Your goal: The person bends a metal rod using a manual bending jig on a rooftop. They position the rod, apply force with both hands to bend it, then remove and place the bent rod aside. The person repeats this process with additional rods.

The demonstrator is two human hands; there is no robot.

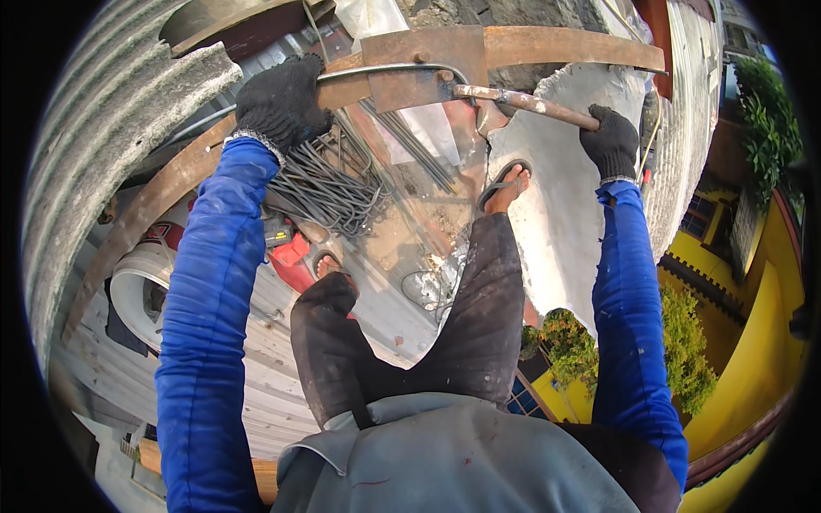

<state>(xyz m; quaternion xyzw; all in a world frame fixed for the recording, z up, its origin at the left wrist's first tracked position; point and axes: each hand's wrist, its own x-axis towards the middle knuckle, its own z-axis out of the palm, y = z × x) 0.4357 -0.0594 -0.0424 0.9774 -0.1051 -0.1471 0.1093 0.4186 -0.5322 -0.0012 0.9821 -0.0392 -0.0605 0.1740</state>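
My left hand (280,103), in a black knit glove, is closed around a thin steel rod (385,68). The rod runs across a rusty metal plate (423,56) on a long wooden plank (564,47) and curves down near the plate's right edge. Small pegs stick up from the plate beside it. A paint-spattered bending bar (530,104) meets the rod at that curve. Its far end is gripped by my gloved right hand (611,141). Below the plank lies a heap of bent steel rods (329,184), with several straight rods (410,145) alongside.
My sandalled feet (505,184) stand apart under the plank. A red and black tool (291,250) lies by the left foot. A white bucket (141,295) is at left. Corrugated sheets (128,111) line the left side; a drop to a yellow building (735,342) shows at right.
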